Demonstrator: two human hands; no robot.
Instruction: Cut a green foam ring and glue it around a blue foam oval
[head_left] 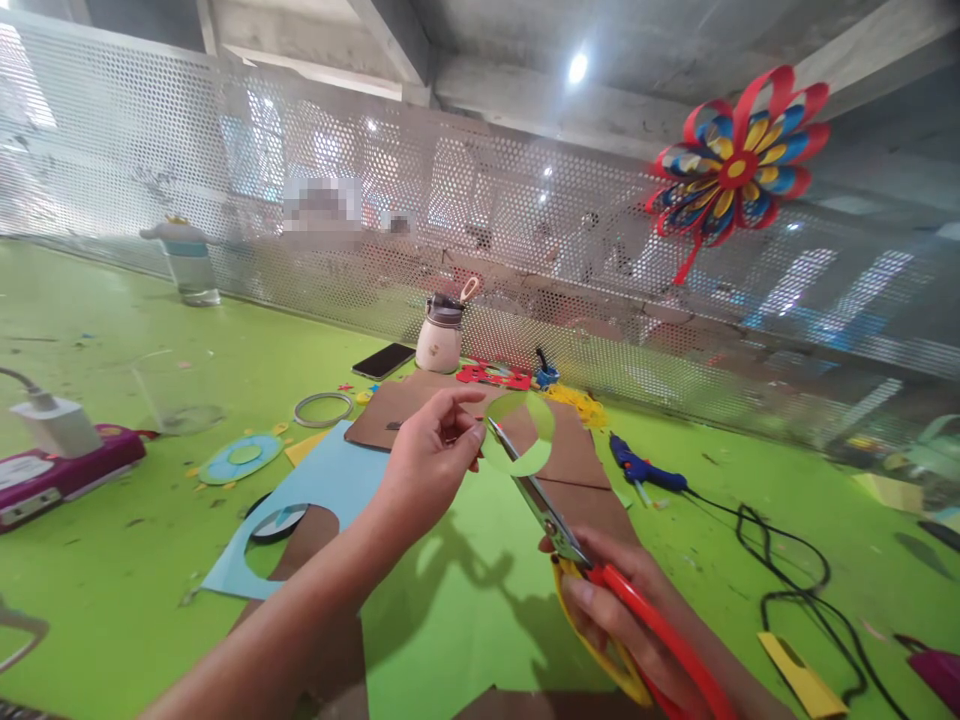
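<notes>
My left hand [431, 450] pinches the left edge of a light green paper ring [534, 466] between thumb and fingers, raised above the work surface. In my right hand [626, 600] is a pair of scissors [551, 525] with red and yellow handles. Their blades point up and away, with the tips at the ring's left side, close to my left fingertips. Whether the blades bite into the paper cannot be made out. A light green sheet [420, 640] lies under both hands, on brown cardboard [585, 500].
Left lie a blue sheet [341, 475] with cut-outs, a blue paper ring [221, 467] and a purple power strip [120, 455]. A phone [384, 360] and bottle [439, 340] stand behind. Right is a blue glue gun [649, 472] with a trailing cord. A perforated screen [390, 200] borders the table.
</notes>
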